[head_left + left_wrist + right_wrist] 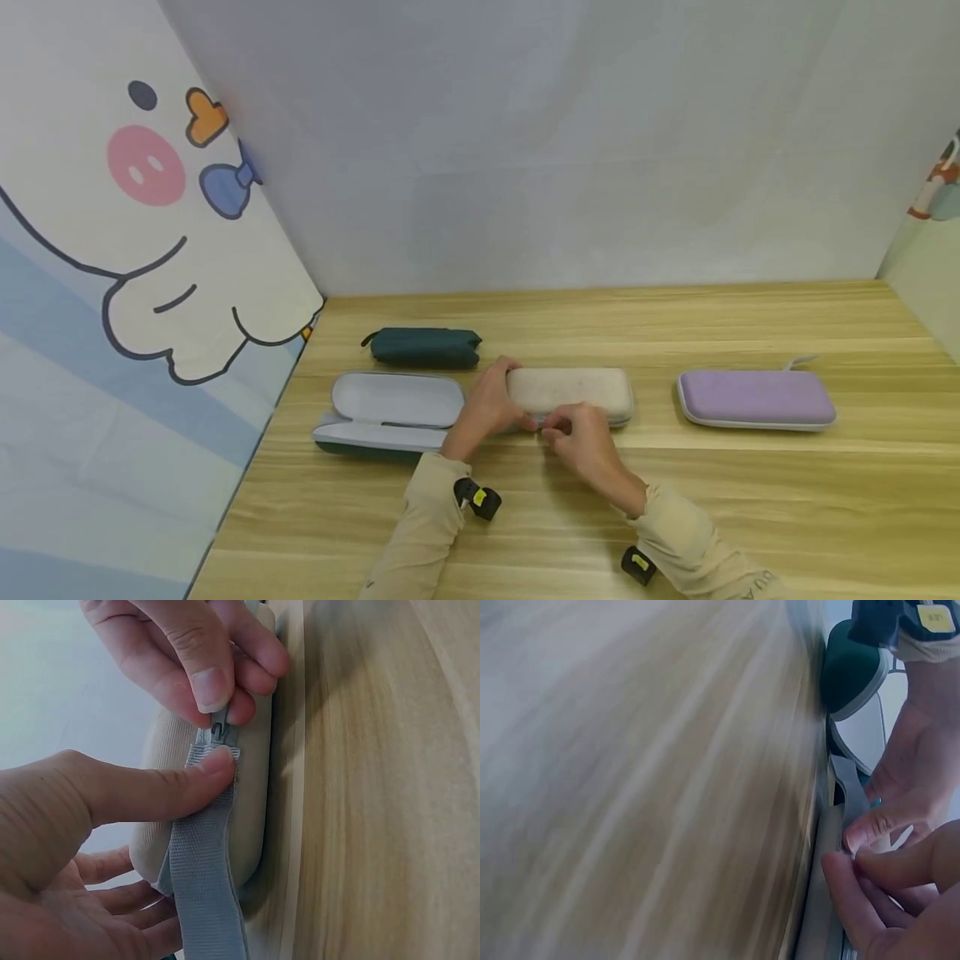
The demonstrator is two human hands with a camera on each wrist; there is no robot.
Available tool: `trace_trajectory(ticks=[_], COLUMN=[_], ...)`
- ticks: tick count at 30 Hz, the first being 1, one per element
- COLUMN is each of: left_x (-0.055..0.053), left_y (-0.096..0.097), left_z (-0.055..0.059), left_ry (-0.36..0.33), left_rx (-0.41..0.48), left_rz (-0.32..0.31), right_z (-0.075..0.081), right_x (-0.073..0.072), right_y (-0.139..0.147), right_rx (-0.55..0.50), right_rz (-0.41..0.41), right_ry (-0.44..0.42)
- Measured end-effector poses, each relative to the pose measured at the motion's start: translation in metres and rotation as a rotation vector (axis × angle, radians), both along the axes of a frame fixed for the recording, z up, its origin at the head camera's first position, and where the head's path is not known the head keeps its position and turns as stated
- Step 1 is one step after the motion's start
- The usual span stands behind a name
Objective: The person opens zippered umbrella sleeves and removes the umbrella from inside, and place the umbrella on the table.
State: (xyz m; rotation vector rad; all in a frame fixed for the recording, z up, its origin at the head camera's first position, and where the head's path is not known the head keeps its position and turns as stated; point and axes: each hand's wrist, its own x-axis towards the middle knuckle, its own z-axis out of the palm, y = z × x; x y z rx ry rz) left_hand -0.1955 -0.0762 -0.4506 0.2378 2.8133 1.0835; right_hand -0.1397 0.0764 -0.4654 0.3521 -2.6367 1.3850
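Note:
A beige zip case (572, 390) lies flat on the wooden table. My left hand (487, 406) grips its left end, the thumb pressing a grey fabric strap (204, 862) down beside the zip in the left wrist view. Close by, my right hand (588, 443) pinches the small zipper pull (220, 718) on the case's near side. In the right wrist view the fingertips of both hands nearly meet at the strap. The right fingers cover part of the pull.
Left of the hands an open case (397, 400) shows its pale lining and dark green shell. Behind it lies a dark green, soft-looking long item (425, 347) with a small loop. A purple zip case (757, 398) rests at the right. A pale curtain (562, 167) hangs behind the table.

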Motion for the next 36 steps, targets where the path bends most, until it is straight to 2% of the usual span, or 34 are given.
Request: trace_trajectory(ticks=[5, 9, 13, 16, 21, 23, 26, 29, 33, 36], left_x=[0.002, 0.002, 0.003, 0.003, 0.008, 0.012, 0.021, 0.033, 0.049, 0.059], left_y=[-0.001, -0.004, -0.009, -0.014, -0.024, -0.027, -0.029, -0.029, -0.028, -0.028], left_z=[0.003, 0.008, 0.014, 0.018, 0.022, 0.024, 0.028, 0.03, 0.028, 0.026], left_ry=[-0.003, 0.031, 0.055, 0.029, 0.001, -0.003, 0.018, 0.082, 0.158, 0.175], left_rx=[0.017, 0.045, 0.09, 0.165, 0.287, 0.286, 0.225, 0.171, 0.208, 0.252], left_rz=[-0.037, -0.096, -0.162, -0.196, -0.228, -0.236, -0.244, -0.244, -0.212, -0.177], right_z=[0.006, 0.012, 0.023, 0.034, 0.052, 0.058, 0.068, 0.077, 0.084, 0.086], right_x=[0.001, 0.001, 0.002, 0.003, 0.005, 0.006, 0.008, 0.011, 0.014, 0.012], right_y=[0.007, 0.013, 0.02, 0.028, 0.046, 0.053, 0.063, 0.075, 0.089, 0.097], right_rx=[-0.025, -0.045, -0.033, -0.03, -0.032, -0.009, 0.022, 0.04, 0.068, 0.103], right_rz=[0.022, 0.07, 0.093, 0.086, 0.018, -0.016, -0.043, -0.056, -0.074, -0.087], right_ry=[-0.063, -0.089, -0.022, 0.022, 0.032, 0.033, 0.05, 0.072, 0.101, 0.12])
